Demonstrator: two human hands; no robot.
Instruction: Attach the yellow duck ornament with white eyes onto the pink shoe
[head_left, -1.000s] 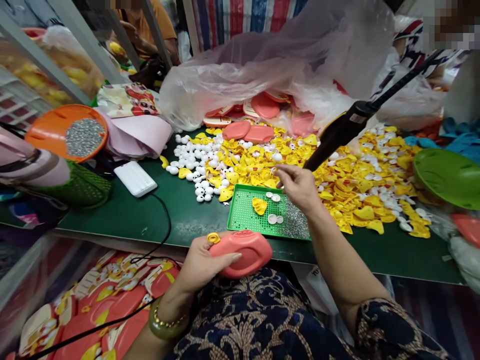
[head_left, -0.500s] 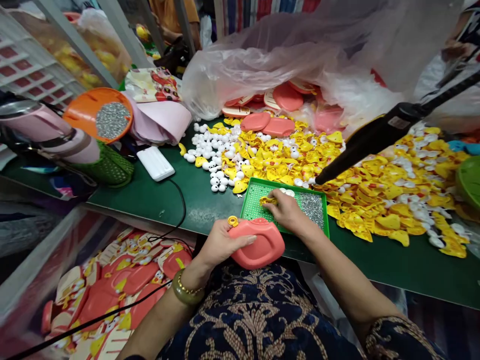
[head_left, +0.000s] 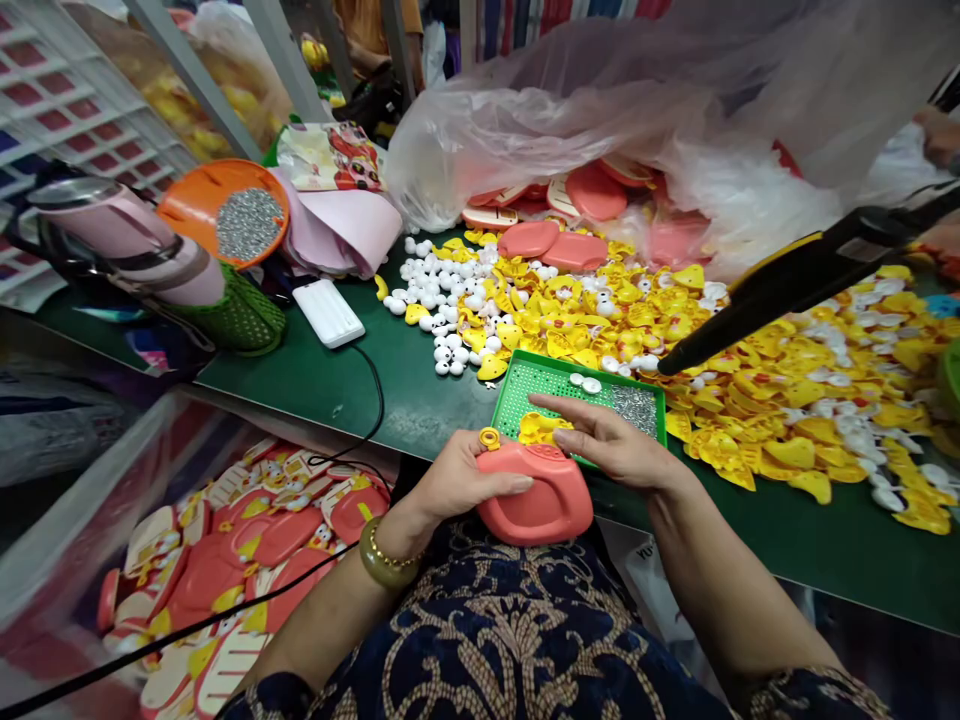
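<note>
My left hand (head_left: 456, 485) is closed on a coral-red plastic casing (head_left: 536, 495) with a recessed oval in its face, its thumb lying across the front. A small yellow ring (head_left: 490, 438) sticks up at the casing's upper left corner. At the top edge of the casing stands a yellow plastic piece (head_left: 541, 428), hollow side toward me. My right hand (head_left: 615, 445) has its fingers stretched out, the lower ones touching the right end of that piece. Behind both hands lies a green perforated tray (head_left: 517, 385) with white eye pieces (head_left: 585, 383) and small screws (head_left: 634, 405).
Yellow parts (head_left: 720, 400) and white eye parts (head_left: 442, 290) cover the bench (head_left: 315, 395). A black rod (head_left: 742, 320) slants in from the right. At left stand a pink flask (head_left: 135, 230), an orange bowl (head_left: 217, 185) of screws and a white power bank (head_left: 328, 312). Red assemblies (head_left: 247, 550) fill a bin below.
My right hand has come from the tray to the casing, bringing the yellow piece to its top edge, and its fingers have spread. The left hand still holds the casing. The view has shifted slightly.
</note>
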